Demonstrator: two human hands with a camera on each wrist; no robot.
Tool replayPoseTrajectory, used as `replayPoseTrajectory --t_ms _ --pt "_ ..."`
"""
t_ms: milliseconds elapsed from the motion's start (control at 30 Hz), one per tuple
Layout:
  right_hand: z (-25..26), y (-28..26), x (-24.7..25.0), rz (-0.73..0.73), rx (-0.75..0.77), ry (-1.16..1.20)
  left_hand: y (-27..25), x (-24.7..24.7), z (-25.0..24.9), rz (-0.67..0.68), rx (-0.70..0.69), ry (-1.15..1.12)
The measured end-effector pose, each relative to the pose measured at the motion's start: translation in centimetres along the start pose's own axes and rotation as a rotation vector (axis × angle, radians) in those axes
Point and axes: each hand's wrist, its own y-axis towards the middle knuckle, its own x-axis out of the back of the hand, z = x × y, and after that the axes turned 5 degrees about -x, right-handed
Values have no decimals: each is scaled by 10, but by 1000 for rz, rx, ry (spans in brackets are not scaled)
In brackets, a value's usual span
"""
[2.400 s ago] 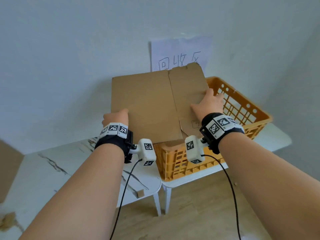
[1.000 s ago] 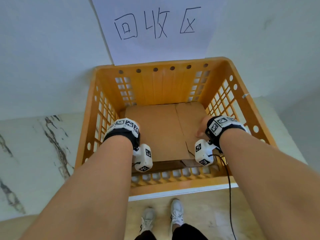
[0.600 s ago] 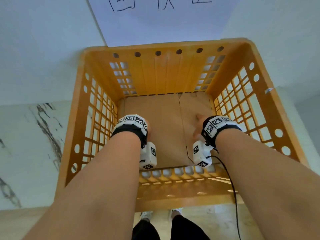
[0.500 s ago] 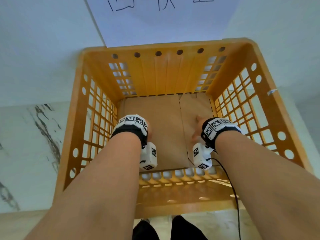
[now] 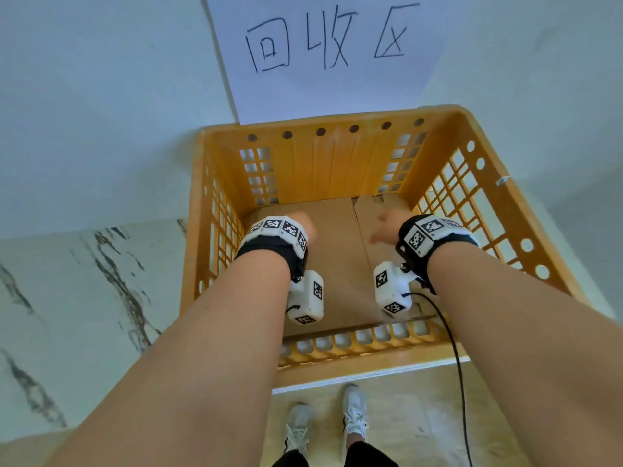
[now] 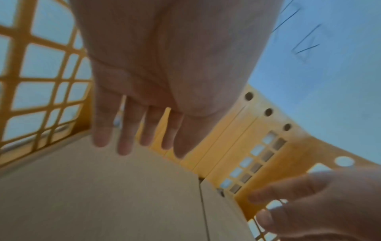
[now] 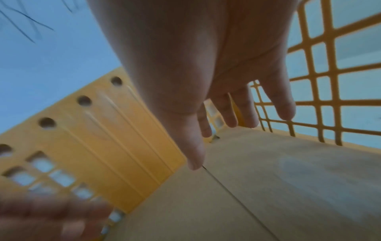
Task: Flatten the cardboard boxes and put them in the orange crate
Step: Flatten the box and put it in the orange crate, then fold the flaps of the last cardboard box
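A flattened brown cardboard box (image 5: pixel 337 251) lies flat on the bottom of the orange crate (image 5: pixel 330 163). Both of my hands are inside the crate, just above the cardboard. My left hand (image 5: pixel 303 227) hangs over its left part with straight, slightly spread fingers (image 6: pixel 123 130) and holds nothing. My right hand (image 5: pixel 384 227) hovers over the right flap, its fingers (image 7: pixel 233 110) straight and empty. In both wrist views the cardboard (image 6: pixel 103 195) (image 7: pixel 268 187) shows a seam between two panels. The fingertips seem lifted off it.
The crate stands on a white table edge (image 5: pixel 371 379) against the wall, under a paper sign (image 5: pixel 323 52) with handwritten characters. A marble-patterned table (image 5: pixel 84 298) adjoins on the left. My feet (image 5: pixel 323 423) are on the wooden floor below.
The flattened box went from being held above the crate down onto its bottom. Both hands, which pressed on it half a second ago, have now lifted and pulled back a little.
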Motion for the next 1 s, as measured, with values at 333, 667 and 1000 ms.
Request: replayPoseTrajectory --t_ms 333,667,1000 --pt "47 -117 34 -294 132 139 -102 63 13 -459 -132 -35" --pt "108 -219 29 -411 457 144 -231 59 83 -828 6 -72" --pt "193 -294 -19 -431 624 65 -318 12 202 -844 218 -190"
